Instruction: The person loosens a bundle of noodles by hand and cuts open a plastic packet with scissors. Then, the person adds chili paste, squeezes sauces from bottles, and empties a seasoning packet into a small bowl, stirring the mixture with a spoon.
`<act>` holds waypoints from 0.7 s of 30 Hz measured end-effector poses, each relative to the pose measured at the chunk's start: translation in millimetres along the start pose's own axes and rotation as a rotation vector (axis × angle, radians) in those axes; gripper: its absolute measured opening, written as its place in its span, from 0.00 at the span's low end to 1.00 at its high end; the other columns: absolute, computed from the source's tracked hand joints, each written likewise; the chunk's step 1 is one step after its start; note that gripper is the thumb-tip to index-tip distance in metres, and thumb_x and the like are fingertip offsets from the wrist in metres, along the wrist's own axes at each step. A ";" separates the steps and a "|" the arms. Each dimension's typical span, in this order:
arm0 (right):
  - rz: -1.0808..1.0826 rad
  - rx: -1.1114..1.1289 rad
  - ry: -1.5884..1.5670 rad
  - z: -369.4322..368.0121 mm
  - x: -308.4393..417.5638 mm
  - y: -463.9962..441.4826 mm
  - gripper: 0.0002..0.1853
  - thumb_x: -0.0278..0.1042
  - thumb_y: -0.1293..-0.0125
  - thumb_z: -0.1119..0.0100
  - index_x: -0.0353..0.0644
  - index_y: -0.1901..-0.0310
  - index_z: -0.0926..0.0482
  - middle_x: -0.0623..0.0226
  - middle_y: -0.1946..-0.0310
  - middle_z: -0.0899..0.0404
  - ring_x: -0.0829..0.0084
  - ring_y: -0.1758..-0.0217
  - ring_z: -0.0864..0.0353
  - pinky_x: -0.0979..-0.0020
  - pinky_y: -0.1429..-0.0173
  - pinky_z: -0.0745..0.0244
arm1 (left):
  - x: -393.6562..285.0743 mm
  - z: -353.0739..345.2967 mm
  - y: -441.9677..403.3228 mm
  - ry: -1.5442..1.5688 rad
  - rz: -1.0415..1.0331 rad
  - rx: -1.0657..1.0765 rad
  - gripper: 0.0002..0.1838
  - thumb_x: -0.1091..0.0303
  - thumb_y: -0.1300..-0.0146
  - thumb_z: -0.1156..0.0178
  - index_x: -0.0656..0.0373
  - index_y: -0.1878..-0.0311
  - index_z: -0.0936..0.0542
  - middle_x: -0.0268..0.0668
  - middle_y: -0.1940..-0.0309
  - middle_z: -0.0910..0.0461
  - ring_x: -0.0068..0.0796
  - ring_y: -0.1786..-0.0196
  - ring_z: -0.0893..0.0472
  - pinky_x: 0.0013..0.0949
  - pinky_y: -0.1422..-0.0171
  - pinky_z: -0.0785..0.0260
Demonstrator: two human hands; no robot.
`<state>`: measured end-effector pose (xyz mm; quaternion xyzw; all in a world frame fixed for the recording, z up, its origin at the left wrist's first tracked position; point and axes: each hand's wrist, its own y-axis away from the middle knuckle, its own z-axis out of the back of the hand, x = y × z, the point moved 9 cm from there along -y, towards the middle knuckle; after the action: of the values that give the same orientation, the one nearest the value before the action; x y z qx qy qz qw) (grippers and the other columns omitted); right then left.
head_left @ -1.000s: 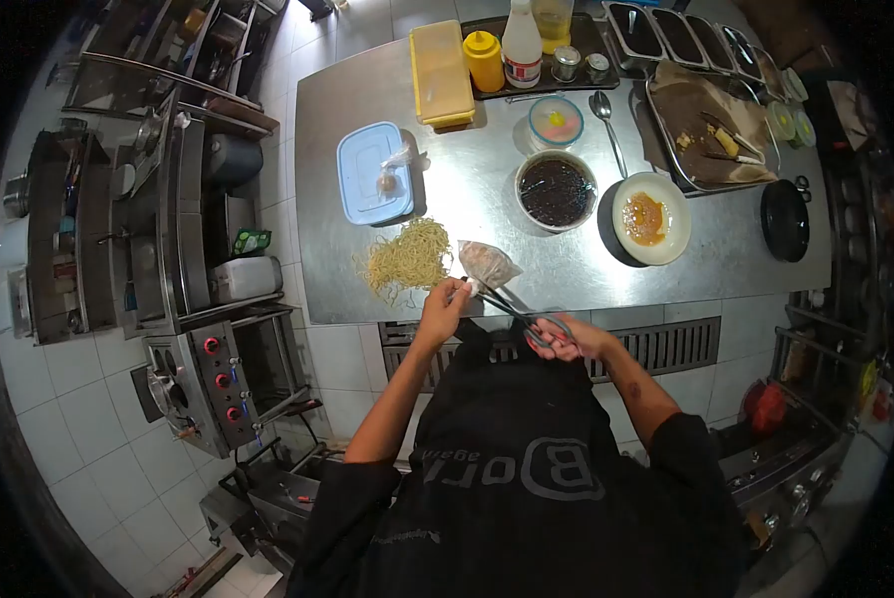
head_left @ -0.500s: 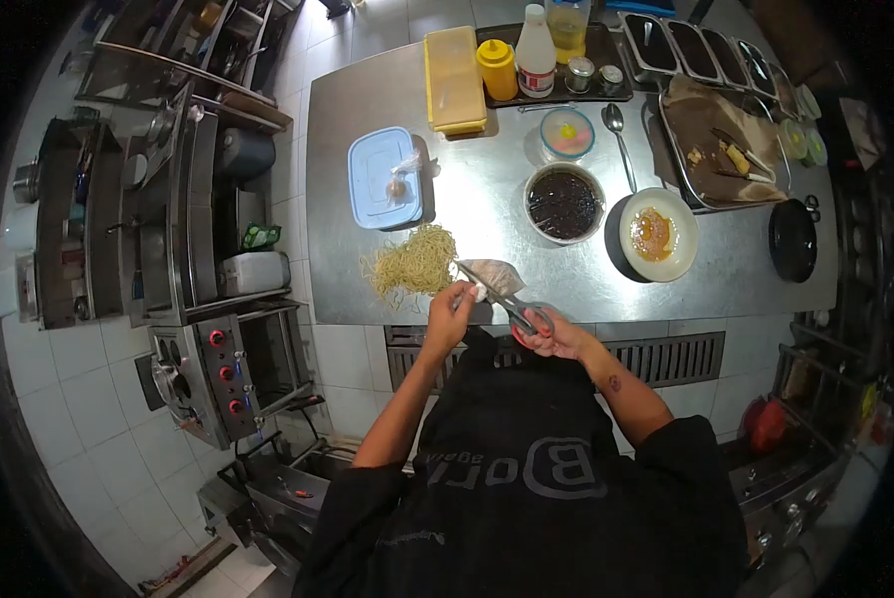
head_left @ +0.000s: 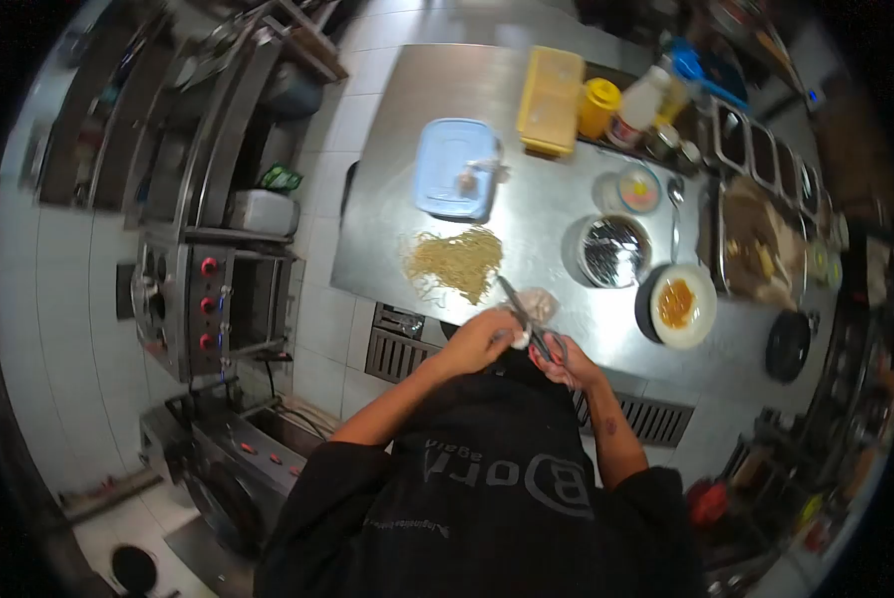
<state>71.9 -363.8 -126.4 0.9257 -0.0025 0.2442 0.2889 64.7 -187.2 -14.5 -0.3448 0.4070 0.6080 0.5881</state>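
Black garment (head_left: 487, 478) reads "Born again"; left fingers (head_left: 504, 325) pinch bag (head_left: 540, 302), right fingers (head_left: 558, 372) grip scissors (head_left: 539, 343).

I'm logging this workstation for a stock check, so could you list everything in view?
Scissors: 1, dark with red, front edge
Plastic bag: 1, pale, beside blades
Noodles: one pile, yellowish, left
Lidded box: 1, blue, behind noodles
Small bag: 1, clear, on blue lid
Long box: 1, yellow, back
Squeeze bottle: 1, yellow, back
Bottle: 1, white, back
Round tub: 1, blue-rimmed, centre-right
Dark-filled tub: 1, white-rimmed, centre-right
Spoon: 1, silver, right
Bowl: 1, cream, right
Table: 1, silver, centre
Stove: 1, silver, far left
Other shelves, trays: blurred, uncounted
Left hand, right hand: 2, bare, front edge
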 end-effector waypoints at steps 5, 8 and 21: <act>0.184 -0.182 0.343 -25.0 47.6 34.7 0.11 0.41 0.19 0.44 0.41 0.53 0.22 0.75 0.71 0.22 0.82 0.75 0.25 0.80 0.74 0.34 | 1.4 118.9 41.4 0.205 0.261 -0.283 0.13 0.60 0.22 0.41 0.62 0.52 0.17 0.45 0.63 0.17 0.39 0.64 0.21 0.37 0.54 0.27; 0.270 -0.443 0.550 -31.8 90.7 26.3 0.10 0.38 0.24 0.36 0.41 0.58 0.23 0.77 0.76 0.25 0.84 0.75 0.27 0.79 0.73 0.36 | 61.6 233.0 88.3 -0.001 0.382 -0.711 0.15 0.55 0.21 0.42 0.59 0.53 0.18 0.47 0.67 0.17 0.40 0.68 0.20 0.40 0.58 0.27; 0.451 -1.399 1.603 -28.6 187.3 -95.1 0.16 0.40 0.30 0.31 0.33 0.58 0.19 0.47 0.67 0.15 0.44 0.61 0.14 0.51 0.55 0.20 | 391.1 418.2 68.2 -0.347 0.735 -0.563 0.27 0.44 0.31 0.36 0.64 0.50 0.16 0.55 0.53 0.15 0.58 0.45 0.17 0.54 0.39 0.25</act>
<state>237.9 -243.8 -71.8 0.1059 -0.1216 0.7691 0.6185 -5.9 360.9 -179.4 -0.2174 0.2178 0.9100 0.2779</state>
